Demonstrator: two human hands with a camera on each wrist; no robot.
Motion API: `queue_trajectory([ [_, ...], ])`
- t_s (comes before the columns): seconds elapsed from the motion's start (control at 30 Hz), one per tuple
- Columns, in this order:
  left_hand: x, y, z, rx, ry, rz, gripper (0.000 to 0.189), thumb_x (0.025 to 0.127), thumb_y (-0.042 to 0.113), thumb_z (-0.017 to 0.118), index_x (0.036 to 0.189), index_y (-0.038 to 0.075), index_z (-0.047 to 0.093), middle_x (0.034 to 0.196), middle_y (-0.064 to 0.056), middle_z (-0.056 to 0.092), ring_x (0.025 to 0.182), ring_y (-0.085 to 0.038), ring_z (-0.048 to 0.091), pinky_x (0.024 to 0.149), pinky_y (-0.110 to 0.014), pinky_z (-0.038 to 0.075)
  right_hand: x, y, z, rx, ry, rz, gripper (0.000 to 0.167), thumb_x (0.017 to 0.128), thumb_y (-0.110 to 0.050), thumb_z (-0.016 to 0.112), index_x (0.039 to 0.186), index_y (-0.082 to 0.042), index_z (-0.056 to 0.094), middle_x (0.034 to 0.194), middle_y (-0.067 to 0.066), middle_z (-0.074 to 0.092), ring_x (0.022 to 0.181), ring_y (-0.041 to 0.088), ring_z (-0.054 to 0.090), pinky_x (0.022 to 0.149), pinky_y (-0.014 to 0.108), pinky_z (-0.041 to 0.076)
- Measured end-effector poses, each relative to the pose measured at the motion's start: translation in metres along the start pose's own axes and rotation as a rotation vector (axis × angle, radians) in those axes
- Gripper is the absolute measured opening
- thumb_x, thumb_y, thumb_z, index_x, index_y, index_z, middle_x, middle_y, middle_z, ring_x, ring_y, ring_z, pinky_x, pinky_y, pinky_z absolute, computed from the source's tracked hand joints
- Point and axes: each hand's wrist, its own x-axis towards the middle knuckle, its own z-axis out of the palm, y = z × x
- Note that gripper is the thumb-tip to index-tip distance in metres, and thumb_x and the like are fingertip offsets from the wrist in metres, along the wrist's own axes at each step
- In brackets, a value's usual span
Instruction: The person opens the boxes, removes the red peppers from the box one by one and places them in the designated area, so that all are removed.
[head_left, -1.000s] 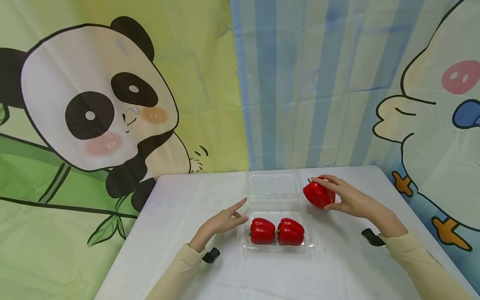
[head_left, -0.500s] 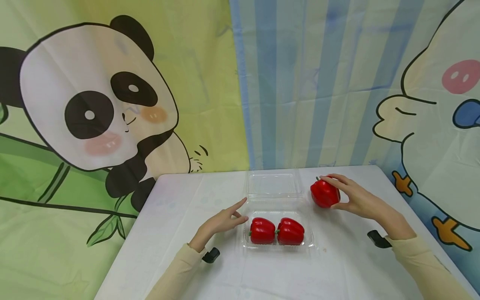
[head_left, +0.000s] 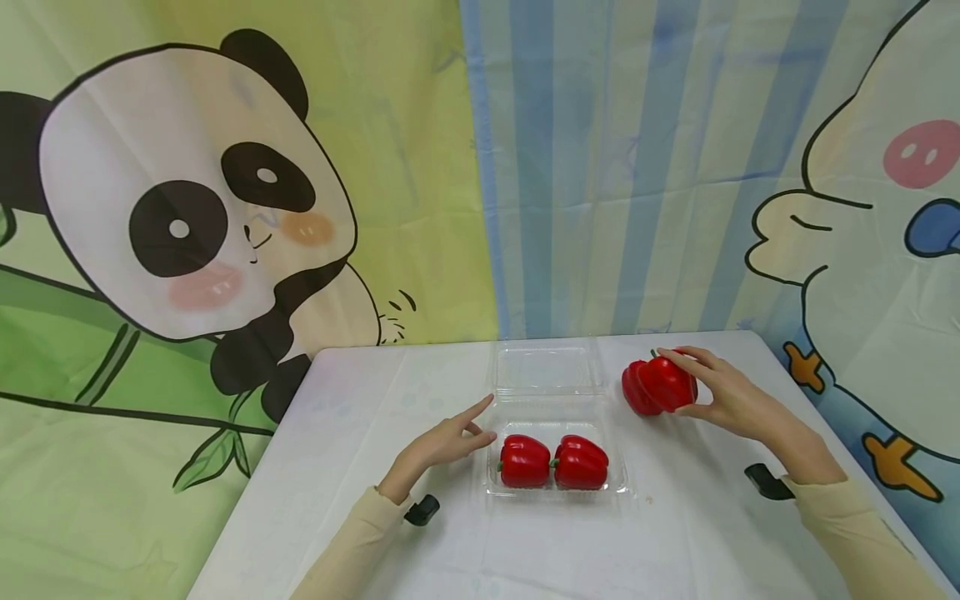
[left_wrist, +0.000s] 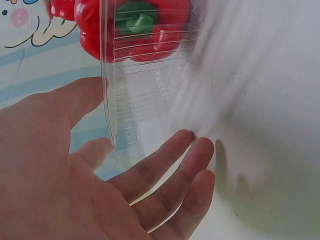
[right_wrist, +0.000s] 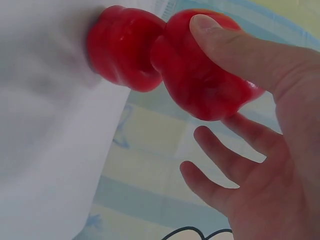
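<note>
My right hand (head_left: 723,396) pinches a red bell pepper (head_left: 670,383) with a green stem, above the right of the table. In the right wrist view, my thumb lies on that pepper (right_wrist: 200,70). Just behind it, partly covered, a second red bell pepper (right_wrist: 125,50) sits on the white cloth. My left hand (head_left: 442,443) is at the left side of a clear plastic clamshell box (head_left: 551,495), fingers relaxed, fingertips right at its wall. Two red bell peppers lie side by side inside, a left one (head_left: 525,462) and a right one (head_left: 581,462).
The box's lid (head_left: 546,369) lies folded back, away from me, on the white table (head_left: 405,383). Behind the table hangs a printed curtain (head_left: 600,167) with a panda on its left part. A black strap device (head_left: 768,482) is on each wrist.
My right hand has moved right with its bell pepper, and the pepper behind it has come into sight. The left hand, the box and its two peppers stay put.
</note>
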Motion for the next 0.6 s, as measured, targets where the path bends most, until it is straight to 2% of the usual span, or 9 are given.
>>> queue_trajectory([
  [0.23,-0.001,0.001,0.000,0.003,-0.003,0.001,0.076,0.097,0.049,0.060,0.161,0.029,0.024,0.125,-0.013,0.068,0.105,-0.026,0.067,0.091,-0.050,0.053,-0.005,0.005,-0.001,-0.053,0.038,0.009,0.098,0.073,-0.016,0.090,0.155,-0.017,0.036,0.148,0.027,0.039,0.125,0.052,0.044,0.083,0.061,0.056],
  [0.43,-0.001,0.002,-0.001,0.008,-0.002,-0.006,0.076,0.097,0.050,0.060,0.161,0.031,0.024,0.126,-0.012,0.068,0.103,-0.024,0.067,0.090,-0.048,0.054,-0.007,0.010,-0.002,-0.141,0.087,0.019,0.099,0.072,-0.016,0.091,0.154,-0.015,0.037,0.144,0.029,0.042,0.121,0.052,0.047,0.084,0.066,0.053],
  [0.6,-0.001,0.002,-0.001,0.001,-0.002,-0.010,0.076,0.097,0.050,0.060,0.161,0.031,0.024,0.126,-0.013,0.067,0.103,-0.024,0.067,0.090,-0.049,0.053,-0.007,0.011,-0.001,-0.203,0.083,0.058,0.100,0.071,-0.017,0.091,0.154,-0.015,0.036,0.144,0.031,0.041,0.121,0.055,0.046,0.085,0.069,0.051],
])
